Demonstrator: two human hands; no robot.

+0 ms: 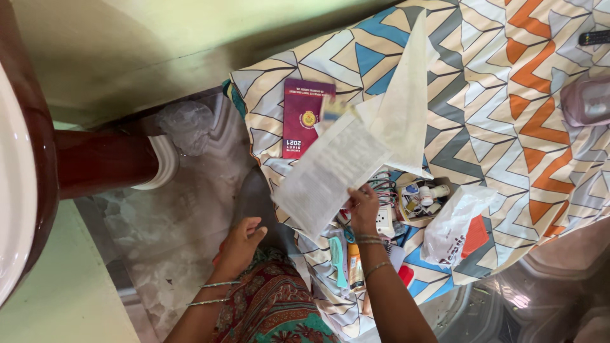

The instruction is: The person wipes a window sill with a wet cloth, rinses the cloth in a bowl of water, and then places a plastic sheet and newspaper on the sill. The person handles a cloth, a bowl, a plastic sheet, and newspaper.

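- Nearest: left hand (240, 244), fingers loosely curled, empty, resting on patterned knee.
- Right hand (363, 206) pinching lower edge of sheet (330, 171); sheet raised above clutter on quilt (508, 114).
- Handling, judged: thin, light, floppy, tears easily; best supported at an edge, second grip at opposite corner.
- Long axis diagonal, lower left to upper right; folded flap points upward.
- Nearby: maroon diary (306, 117), comb (337, 260), plastic bag (454, 225).

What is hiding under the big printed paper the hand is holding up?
The right hand lifts the printed paper. Below its edge show tangled wires, a white socket and a green comb on the patterned cloth. Whatever lies directly beneath the sheet is covered.
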